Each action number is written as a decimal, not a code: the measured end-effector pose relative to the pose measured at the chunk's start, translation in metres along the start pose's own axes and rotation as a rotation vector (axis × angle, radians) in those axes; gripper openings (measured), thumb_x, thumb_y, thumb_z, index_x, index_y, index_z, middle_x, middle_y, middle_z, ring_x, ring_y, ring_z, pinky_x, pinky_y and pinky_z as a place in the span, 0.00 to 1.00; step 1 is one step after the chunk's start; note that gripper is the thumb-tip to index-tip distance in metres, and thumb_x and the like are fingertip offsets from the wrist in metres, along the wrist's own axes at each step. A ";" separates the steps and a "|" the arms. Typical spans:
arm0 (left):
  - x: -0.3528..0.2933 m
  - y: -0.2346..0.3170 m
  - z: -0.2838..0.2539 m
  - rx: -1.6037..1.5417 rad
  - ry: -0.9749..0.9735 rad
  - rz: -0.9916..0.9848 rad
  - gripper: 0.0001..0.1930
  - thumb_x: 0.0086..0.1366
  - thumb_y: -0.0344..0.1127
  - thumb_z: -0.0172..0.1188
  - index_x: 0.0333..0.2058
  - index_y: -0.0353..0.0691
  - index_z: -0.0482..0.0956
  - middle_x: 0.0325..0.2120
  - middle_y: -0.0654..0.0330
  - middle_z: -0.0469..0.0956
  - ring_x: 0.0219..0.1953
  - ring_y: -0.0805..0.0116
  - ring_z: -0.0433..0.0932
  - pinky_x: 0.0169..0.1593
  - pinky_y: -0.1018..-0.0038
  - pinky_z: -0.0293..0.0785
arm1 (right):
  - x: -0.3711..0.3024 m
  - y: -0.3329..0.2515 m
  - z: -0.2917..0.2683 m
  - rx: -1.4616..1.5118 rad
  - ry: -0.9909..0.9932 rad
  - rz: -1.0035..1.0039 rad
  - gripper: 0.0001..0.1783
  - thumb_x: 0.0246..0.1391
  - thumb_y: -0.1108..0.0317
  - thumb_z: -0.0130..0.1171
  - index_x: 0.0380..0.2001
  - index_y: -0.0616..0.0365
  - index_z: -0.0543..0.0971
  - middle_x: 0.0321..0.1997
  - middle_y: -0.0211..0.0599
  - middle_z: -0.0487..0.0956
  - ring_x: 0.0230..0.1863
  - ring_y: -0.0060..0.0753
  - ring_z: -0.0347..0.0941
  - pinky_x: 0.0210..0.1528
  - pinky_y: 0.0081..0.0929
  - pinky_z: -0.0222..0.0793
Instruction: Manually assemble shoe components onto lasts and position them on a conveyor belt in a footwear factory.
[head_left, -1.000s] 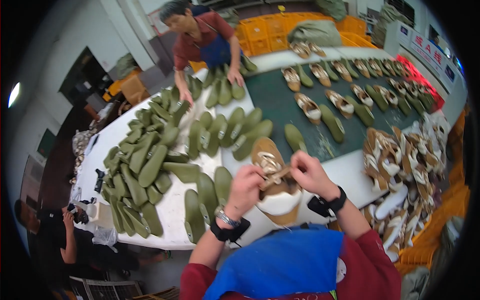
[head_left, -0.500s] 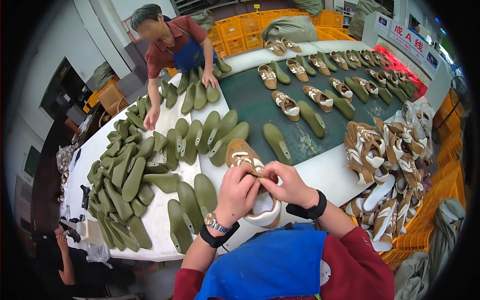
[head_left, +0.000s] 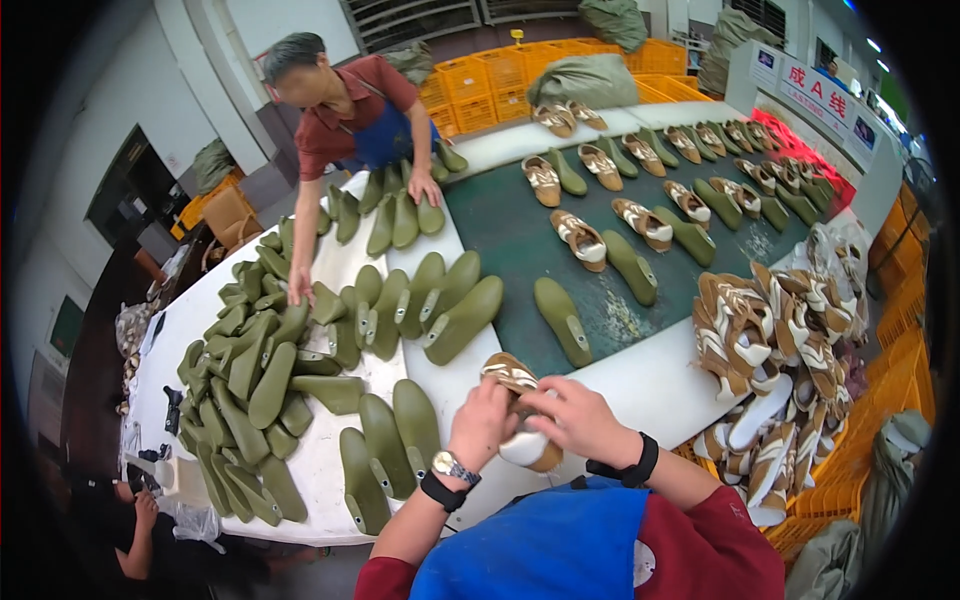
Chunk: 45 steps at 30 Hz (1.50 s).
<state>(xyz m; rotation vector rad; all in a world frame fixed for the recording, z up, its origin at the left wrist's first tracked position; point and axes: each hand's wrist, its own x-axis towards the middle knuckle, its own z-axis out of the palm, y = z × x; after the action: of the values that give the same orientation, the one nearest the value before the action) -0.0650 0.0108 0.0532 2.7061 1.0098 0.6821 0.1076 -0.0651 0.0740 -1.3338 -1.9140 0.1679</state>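
Observation:
A brown-and-white sneaker [head_left: 511, 370] is held in front of me over the near white table edge, its toe pointing away and its white heel toward me. My left hand [head_left: 484, 420], with a watch on the wrist, has its fingers closed on the left side of the shoe's opening. On the other side, my right hand [head_left: 572, 414] grips the opening with bent fingers. The fingers hide most of the tongue and laces. Just beyond the shoe, a single olive-green shoe last [head_left: 563, 320] lies on the dark green belt [head_left: 620, 320].
A pile of green lasts [head_left: 240, 400] covers the left of the white table [head_left: 330, 525], with several lined up nearer me. Rows of sneakers paired with lasts [head_left: 640, 225] sit on the belt. Loose sneakers [head_left: 740, 320] heap over an orange crate [head_left: 810, 520] at right. A co-worker [head_left: 350, 110] stands opposite.
My hands and the sneaker sit slightly lower, and my fingers have shifted from pinching at the tongue to gripping around the opening. The co-worker's reaching hand has moved down onto the pile of lasts.

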 end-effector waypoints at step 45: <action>-0.233 -0.153 -0.028 0.233 0.247 -1.215 0.43 0.47 0.58 0.65 0.56 0.36 0.63 0.53 0.42 0.65 0.59 0.43 0.59 0.59 0.57 0.59 | 0.061 0.057 0.175 0.264 -0.945 -0.155 0.23 0.53 0.56 0.54 0.52 0.53 0.71 0.48 0.50 0.73 0.48 0.52 0.70 0.51 0.38 0.66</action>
<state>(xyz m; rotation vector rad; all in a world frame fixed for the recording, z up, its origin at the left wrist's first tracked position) -0.3211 -0.0265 -0.0530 1.5841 2.4927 0.6150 0.0254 0.0661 -0.0433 -0.9791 -2.6133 1.0882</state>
